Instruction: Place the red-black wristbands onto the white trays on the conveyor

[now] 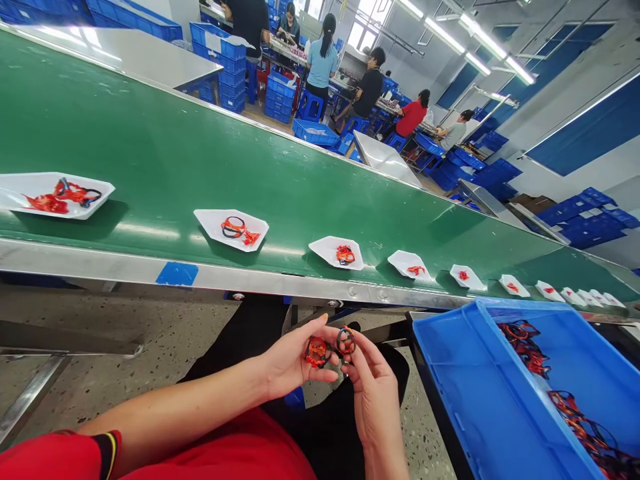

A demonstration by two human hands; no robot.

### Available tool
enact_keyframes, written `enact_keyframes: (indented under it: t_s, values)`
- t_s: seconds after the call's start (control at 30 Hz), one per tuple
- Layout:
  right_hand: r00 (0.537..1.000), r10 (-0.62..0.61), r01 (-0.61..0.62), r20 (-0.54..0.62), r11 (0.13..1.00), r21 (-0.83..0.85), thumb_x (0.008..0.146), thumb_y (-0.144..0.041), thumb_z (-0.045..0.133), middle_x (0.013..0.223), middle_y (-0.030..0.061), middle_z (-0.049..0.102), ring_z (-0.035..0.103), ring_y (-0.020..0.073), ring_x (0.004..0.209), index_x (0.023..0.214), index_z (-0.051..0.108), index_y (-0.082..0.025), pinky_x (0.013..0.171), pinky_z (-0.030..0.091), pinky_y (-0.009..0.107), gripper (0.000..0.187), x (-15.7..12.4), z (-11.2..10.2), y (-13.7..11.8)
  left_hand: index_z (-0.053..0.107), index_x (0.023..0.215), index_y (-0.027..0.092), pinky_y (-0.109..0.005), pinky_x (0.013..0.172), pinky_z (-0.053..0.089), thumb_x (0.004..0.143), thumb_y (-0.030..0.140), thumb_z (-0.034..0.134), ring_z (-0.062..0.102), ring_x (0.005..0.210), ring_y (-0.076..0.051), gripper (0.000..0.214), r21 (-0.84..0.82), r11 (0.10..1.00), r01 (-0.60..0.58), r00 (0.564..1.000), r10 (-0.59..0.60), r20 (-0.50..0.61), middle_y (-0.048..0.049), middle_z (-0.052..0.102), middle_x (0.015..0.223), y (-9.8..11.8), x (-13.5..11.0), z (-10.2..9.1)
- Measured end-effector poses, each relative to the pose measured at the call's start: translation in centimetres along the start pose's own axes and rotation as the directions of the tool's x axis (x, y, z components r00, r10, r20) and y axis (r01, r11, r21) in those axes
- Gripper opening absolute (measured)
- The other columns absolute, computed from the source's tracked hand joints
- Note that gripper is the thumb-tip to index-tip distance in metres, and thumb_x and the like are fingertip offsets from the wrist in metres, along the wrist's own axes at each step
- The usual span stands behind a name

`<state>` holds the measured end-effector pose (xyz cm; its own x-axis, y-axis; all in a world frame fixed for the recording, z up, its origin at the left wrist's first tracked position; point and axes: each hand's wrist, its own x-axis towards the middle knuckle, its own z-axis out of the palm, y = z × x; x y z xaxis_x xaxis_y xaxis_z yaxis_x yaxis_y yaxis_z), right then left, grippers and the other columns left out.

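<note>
The L hand (291,358) and R hand (373,393) are both up over the lap, each grasping by the fingertips; neither is clenched or released. L thumb & fingers pinch a red-wrapped loop (316,351), R fingers hold a black ring (345,341). The two sit just beside each other, poss. linked, can't tell. Best to keep the pinch close on the loops, as thin cord looks easy to slip or snag, & hold them well up in view.

Blue crate (453,393) just to the R, w/ red & black cord bundles (525,347) inside. Ahead, a green conveyor belt (200,153) w/ steel rail (350,290) carries a row of white plates (210,220), red & black bits on them. Co-workers (367,90) sit at benches well off, blue crates (220,60) stacked near.
</note>
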<state>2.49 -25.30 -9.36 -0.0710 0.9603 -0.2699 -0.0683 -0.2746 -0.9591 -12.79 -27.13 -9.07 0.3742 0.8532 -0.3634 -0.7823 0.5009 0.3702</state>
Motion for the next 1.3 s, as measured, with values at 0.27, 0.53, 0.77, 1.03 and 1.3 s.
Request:
enact_keyframes:
  t_s: [0.27,0.53,0.77,1.03,1.3]
  values:
    - [0.999,0.033,-0.031,-0.017,0.995,0.100,0.071,-0.033,0.072,0.104,0.0062,0.069,0.064,0.0182,0.085,0.102,0.067,-0.021,0.067,0.051,0.026,0.034,0.3,0.1,1.0,0.069,0.094,0.013,-0.026,0.056,0.055,0.083,0.050,0.048,0.054,0.072,-0.013,0.044,0.130,0.989,-0.066,0.998,0.067,-0.004,-0.0079,0.062,0.090,-0.1,-0.7,0.7]
    - [0.953,-0.286,0.257,-0.103,0.938,-0.233,0.074,-0.037,0.067,0.100,0.0076,0.069,0.061,0.0150,0.072,0.103,0.065,-0.018,0.065,0.049,0.027,0.035,3.3,0.2,-2.7,0.066,0.098,0.015,-0.029,0.066,0.054,0.082,0.044,0.052,0.057,0.078,-0.015,0.035,-0.003,0.991,-0.134,0.987,0.133,-0.087,-0.0083,0.061,0.099,0.2,-0.5,0.6]
    - [0.776,-0.621,0.485,-0.108,0.698,-0.527,0.076,-0.031,0.061,0.101,0.0125,0.067,0.064,0.0205,0.081,0.106,0.064,-0.014,0.073,0.051,0.035,0.035,11.2,-0.4,-9.3,0.062,0.094,0.012,-0.034,0.081,0.049,0.081,0.044,0.055,0.058,0.083,-0.016,0.035,-0.217,0.971,-0.103,0.994,0.092,-0.058,-0.0102,0.061,0.096,0.8,-0.3,-0.1]
    - [0.888,-0.385,0.460,0.253,0.716,-0.525,0.079,-0.031,0.062,0.101,0.0083,0.066,0.063,0.0193,0.077,0.108,0.064,-0.023,0.069,0.052,0.033,0.030,2.1,1.5,-5.0,0.062,0.097,0.011,-0.031,0.081,0.045,0.083,0.043,0.051,0.059,0.087,-0.018,0.037,-0.245,0.956,-0.159,0.987,0.155,-0.037,-0.0110,0.063,0.095,1.1,-0.1,0.0]
    - [0.961,-0.215,0.263,0.176,0.909,-0.324,0.077,-0.030,0.066,0.097,0.0058,0.067,0.061,0.0170,0.079,0.094,0.068,-0.022,0.064,0.050,0.027,0.019,-0.4,1.9,-0.7,0.063,0.101,0.012,-0.028,0.085,0.042,0.084,0.048,0.048,0.057,0.092,-0.017,0.043,-0.203,0.969,-0.141,0.989,0.149,0.022,-0.0111,0.063,0.103,0.7,-0.5,0.5]
